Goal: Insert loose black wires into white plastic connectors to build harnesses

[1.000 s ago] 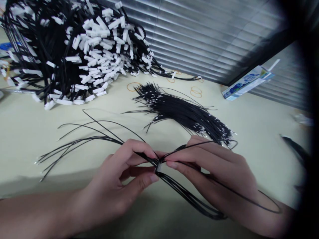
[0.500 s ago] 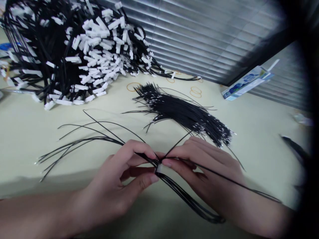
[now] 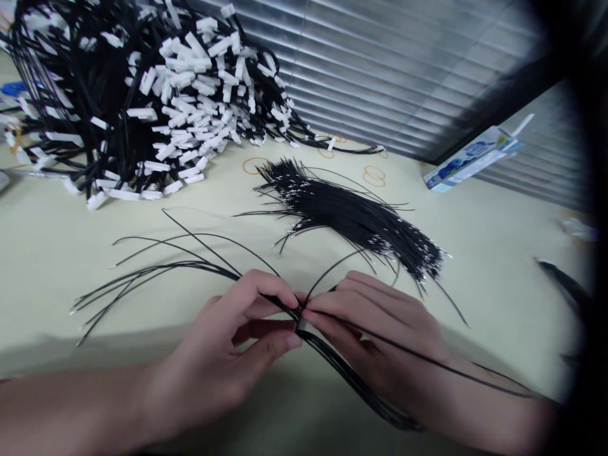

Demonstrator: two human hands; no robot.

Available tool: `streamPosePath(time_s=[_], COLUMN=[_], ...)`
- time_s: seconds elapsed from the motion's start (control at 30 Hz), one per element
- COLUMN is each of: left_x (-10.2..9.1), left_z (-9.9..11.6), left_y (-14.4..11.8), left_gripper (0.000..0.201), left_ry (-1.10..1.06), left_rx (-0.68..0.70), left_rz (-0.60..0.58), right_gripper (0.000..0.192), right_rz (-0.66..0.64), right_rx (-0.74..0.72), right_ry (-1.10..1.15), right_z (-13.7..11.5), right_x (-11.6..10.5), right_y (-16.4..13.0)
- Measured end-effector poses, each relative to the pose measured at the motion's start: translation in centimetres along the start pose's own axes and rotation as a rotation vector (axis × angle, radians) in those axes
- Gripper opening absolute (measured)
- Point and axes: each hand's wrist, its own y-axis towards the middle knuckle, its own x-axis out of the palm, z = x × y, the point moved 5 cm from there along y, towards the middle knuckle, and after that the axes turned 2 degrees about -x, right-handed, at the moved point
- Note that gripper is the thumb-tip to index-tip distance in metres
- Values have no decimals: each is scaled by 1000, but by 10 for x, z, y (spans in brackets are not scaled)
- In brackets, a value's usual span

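Observation:
My left hand [image 3: 223, 361] pinches a small white connector [image 3: 303, 324] between thumb and forefinger, with several thin black wires [image 3: 156, 269] fanning out to the left from it. My right hand [image 3: 380, 335] meets it fingertip to fingertip and holds one black wire [image 3: 427, 358] at the connector; that wire trails off to the right across the hand. More black wires [image 3: 365, 396] loop below both hands.
A loose bundle of black wires with metal tips [image 3: 356, 218] lies just beyond my hands. A big heap of finished wires with white connectors [image 3: 142, 95] fills the far left. Rubber bands [image 3: 373, 174] and a small carton [image 3: 470, 158] lie near the window blinds [image 3: 403, 63].
My right hand has shifted left and closed in on the connector. The single wire it holds has swung, its free end now arching up over the fingers.

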Motion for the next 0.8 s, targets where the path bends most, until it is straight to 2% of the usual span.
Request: streamPosePath(time_s=[0.2,0.37,0.53,0.7,0.8], left_x=[2,2,3,4,7], left_z=[-5,-11,-13,-5,-2], left_y=[-3,-1,-1,-1,-3], left_gripper=[16,14,17,18,16], left_ry=[6,40,39,62,64], left_rx=[-7,-32,-50,-45,-65], left_rz=[-37,-38,-35,-83,-117], right_gripper=[15,11,11,6,8], right_rz=[-13,53,-13,-84,-137], right_rx=[95,173,146,187,235], right_ry=[149,197,199,228,242], right_z=[3,11,12,18,34], right_x=[11,16,26,5,-9], right_y=[-3,-5,-7,0,6])
